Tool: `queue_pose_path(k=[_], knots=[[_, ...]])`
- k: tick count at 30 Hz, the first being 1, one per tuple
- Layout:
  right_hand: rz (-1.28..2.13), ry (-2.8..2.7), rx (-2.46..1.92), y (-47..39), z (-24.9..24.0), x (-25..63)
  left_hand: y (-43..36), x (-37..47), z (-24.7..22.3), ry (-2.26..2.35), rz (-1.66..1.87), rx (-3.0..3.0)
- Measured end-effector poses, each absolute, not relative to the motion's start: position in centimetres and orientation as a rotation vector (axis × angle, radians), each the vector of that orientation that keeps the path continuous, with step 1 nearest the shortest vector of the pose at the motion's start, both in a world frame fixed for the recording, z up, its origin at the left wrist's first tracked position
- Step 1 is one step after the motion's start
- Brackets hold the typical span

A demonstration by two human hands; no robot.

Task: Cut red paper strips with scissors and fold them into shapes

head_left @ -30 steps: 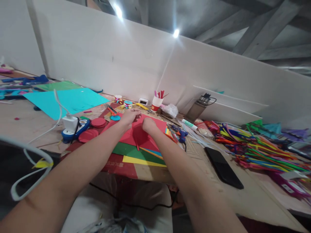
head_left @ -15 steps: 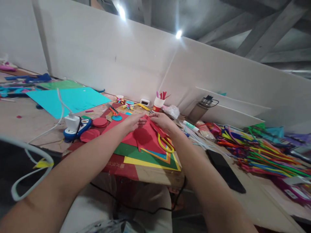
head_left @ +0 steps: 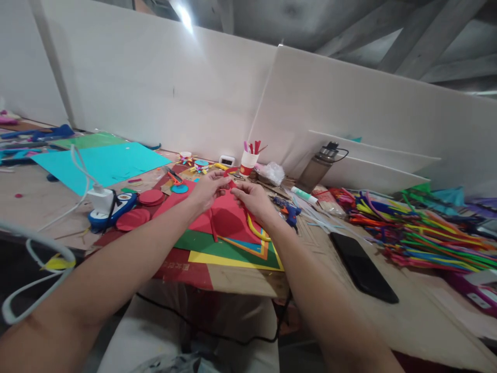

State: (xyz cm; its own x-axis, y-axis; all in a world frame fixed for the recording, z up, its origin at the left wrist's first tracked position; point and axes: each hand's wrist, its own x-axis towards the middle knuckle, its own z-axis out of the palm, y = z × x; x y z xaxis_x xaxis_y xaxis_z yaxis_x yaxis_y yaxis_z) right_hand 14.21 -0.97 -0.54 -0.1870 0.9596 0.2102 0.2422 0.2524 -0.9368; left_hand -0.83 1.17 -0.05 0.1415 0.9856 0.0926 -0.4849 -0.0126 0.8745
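A narrow red strip point(head_left: 232, 182), apparently paper, is held up between my two hands. My left hand point(head_left: 209, 192) pinches it from the left with bent fingers. From the right, the thumb and fingers of my right hand point(head_left: 251, 201) close on its lower part. Below both hands lies a red sheet point(head_left: 231, 220), over green point(head_left: 194, 241) and yellow point(head_left: 233, 260) sheets. A thin red piece point(head_left: 214, 228) rests on the red sheet. Beside my right wrist curves a yellow pipe cleaner or cord point(head_left: 254, 229), partly covered by that arm.
Red discs point(head_left: 132, 219) and a blue power strip point(head_left: 112, 210) lie left. A blue glue gun point(head_left: 291, 213), glue stick point(head_left: 304, 195), bottle point(head_left: 318, 168) and black phone point(head_left: 363, 267) are right, with many pipe cleaners point(head_left: 435, 238) beyond. A paper cup point(head_left: 249, 161) stands behind my hands.
My left fingers have gone from extended to pinching the red strip, now raised between both hands. The view has shifted slightly, and the blue glue gun has come into sight.
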Motion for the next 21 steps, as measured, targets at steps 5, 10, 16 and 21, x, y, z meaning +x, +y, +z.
queue_pose_path(k=[5,10,16,21], knots=[[0.952,-1.689,-1.186,-1.7,-0.2,14.4,1.3,-1.5,0.8,0.644,1.266,0.826],[0.930,-1.744,-1.263,-2.1,0.2,14.6,1.8,-2.0,0.9,0.656,1.419,0.807],[0.723,-1.739,-1.167,-2.1,0.3,14.3,0.9,-0.6,0.2,0.688,1.405,0.964],[0.864,-1.593,-1.196,-1.5,-0.3,14.3,0.1,-0.2,0.5,0.766,1.386,1.023]])
